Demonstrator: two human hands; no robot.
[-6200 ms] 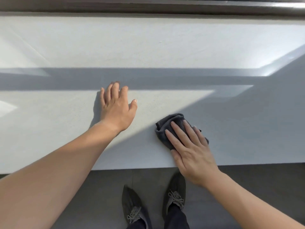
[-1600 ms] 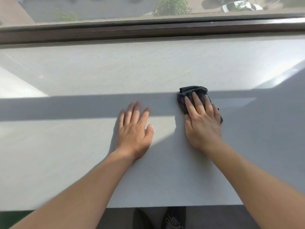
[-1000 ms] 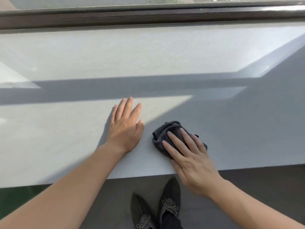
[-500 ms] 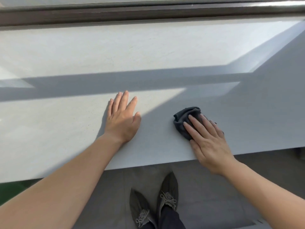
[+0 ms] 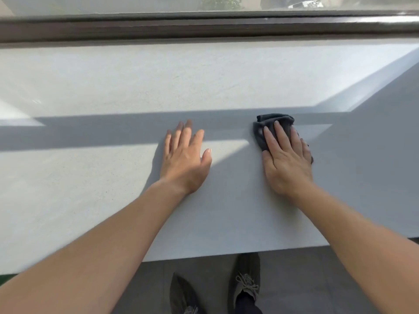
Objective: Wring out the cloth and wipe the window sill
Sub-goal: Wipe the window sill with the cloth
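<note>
A wide white window sill fills the view, crossed by a band of shadow. A small dark grey cloth, bunched up, lies on the sill right of centre. My right hand presses flat on it with straight fingers and covers most of it; only the cloth's far and left edges show. My left hand rests palm down on the bare sill, a hand's width to the left of the cloth, fingers straight.
A dark brown window frame runs along the sill's far side, with glass above. The sill's near edge drops to a grey floor, where my two dark shoes stand.
My right hand has pushed the cloth away from the sill's near edge toward the window. My left hand stays flat on the sill.
</note>
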